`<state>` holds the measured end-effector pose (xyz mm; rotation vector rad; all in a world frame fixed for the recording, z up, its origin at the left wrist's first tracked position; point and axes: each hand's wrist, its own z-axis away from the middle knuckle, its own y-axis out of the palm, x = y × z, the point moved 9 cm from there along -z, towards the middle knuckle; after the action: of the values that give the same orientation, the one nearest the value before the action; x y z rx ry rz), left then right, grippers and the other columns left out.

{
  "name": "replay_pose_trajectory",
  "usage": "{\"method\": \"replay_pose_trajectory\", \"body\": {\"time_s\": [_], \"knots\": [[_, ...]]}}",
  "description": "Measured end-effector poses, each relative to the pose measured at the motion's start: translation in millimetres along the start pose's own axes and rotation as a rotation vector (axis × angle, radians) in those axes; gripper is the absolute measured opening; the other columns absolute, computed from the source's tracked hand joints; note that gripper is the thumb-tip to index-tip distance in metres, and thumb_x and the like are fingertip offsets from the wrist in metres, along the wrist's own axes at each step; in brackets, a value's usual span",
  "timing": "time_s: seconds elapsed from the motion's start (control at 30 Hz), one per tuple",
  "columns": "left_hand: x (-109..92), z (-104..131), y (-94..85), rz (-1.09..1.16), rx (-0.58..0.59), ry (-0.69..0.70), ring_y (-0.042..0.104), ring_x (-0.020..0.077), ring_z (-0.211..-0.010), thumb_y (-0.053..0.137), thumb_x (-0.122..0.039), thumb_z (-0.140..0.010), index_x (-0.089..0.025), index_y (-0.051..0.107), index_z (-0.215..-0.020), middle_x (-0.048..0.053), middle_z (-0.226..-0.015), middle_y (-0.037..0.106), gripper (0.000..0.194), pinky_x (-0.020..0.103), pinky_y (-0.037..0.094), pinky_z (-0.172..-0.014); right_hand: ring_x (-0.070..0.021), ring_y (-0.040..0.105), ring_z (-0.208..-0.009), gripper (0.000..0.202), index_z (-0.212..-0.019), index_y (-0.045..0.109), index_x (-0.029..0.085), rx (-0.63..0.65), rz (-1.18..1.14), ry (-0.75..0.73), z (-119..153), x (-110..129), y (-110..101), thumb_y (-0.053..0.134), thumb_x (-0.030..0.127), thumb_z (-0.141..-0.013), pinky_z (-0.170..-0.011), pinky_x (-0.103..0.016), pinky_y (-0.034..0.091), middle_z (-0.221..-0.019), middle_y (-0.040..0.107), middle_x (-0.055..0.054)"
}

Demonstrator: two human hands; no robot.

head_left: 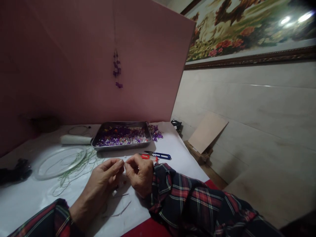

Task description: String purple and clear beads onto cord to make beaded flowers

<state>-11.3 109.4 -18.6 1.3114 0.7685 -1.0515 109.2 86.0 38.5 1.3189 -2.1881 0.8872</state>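
Note:
My left hand (102,179) and my right hand (140,174) meet fingertip to fingertip above the white table, each closed in a pinch. Whatever lies between the fingertips is too small to make out. Just beyond them stands a dark metal tray (118,148) of purple, clear and a few orange beads (123,135). Past my right hand lie blue-handled thread snips (161,155) and a red-handled tool (145,156). Thin dark strips (120,210) rest on the table below my hands.
Left of the tray are a white roll (76,140), a clear coil (40,168) and tangled green cord (71,172). A black bundle (16,171) sits far left. More purple beads (156,132) lie right of the tray. A purple bead strand (117,70) hangs on the pink panel (148,65).

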Motion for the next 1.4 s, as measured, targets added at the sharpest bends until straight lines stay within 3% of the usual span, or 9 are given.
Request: {"method": "replay_pose_trajectory", "body": {"time_s": [0.23,0.53,0.67,0.93,1.4], "knots": [[1,-3,-10.7,-0.071,-0.106,0.008,0.039,0.0039,-0.042,0.081,-0.036,-0.058,-0.013,0.066,-0.068,-0.006,-0.051,0.050,0.029,0.015,0.031,-0.039,-0.0070,0.043,-0.041,0.016,-0.069,0.059,0.015,-0.004,0.009,0.004,-3,0,0,0.058,0.026,-0.080,-0.046,-0.021,0.028,-0.047,0.047,0.005],[3,-5,-12.4,-0.051,-0.124,-0.022,0.041,0.0048,-0.045,0.081,-0.036,-0.057,-0.013,0.068,-0.071,-0.003,-0.055,0.054,0.030,0.016,0.032,-0.041,-0.0071,0.041,-0.041,0.015,-0.069,0.059,0.016,0.024,0.002,0.023,-2,-1,1,0.056,0.025,-0.080,-0.047,-0.021,0.027,-0.047,0.043,0.006],[3,-6,-11.0,-0.053,-0.114,-0.028,0.035,0.0035,-0.041,0.078,-0.039,-0.062,-0.013,0.065,-0.064,-0.006,-0.049,0.047,0.030,0.015,0.028,-0.039,-0.0071,0.037,-0.039,0.018,-0.070,0.061,0.016,0.044,-0.004,0.048,-1,-3,4,0.056,0.028,-0.082,-0.045,-0.021,0.026,-0.045,0.036,0.008],[8,-5,-11.5,-0.004,-0.101,-0.045,0.031,0.0028,-0.038,0.078,-0.037,-0.064,-0.013,0.062,-0.060,-0.007,-0.045,0.042,0.028,0.016,0.023,-0.038,-0.0081,0.037,-0.040,0.022,-0.064,0.059,0.018,-0.002,0.034,0.065,-2,-1,1,0.055,0.029,-0.082,-0.047,-0.023,0.028,-0.045,0.036,0.007],[2,1,-8.9,0.095,-0.130,-0.096,0.043,0.0042,-0.046,0.077,-0.028,-0.067,-0.013,0.066,-0.070,-0.002,-0.060,0.055,0.019,0.015,0.036,-0.042,-0.0072,0.036,-0.039,0.016,-0.064,0.056,0.017,0.043,-0.048,0.148,-2,-7,1,0.053,0.023,-0.079,-0.043,-0.021,0.026,-0.045,0.037,0.007]]}}
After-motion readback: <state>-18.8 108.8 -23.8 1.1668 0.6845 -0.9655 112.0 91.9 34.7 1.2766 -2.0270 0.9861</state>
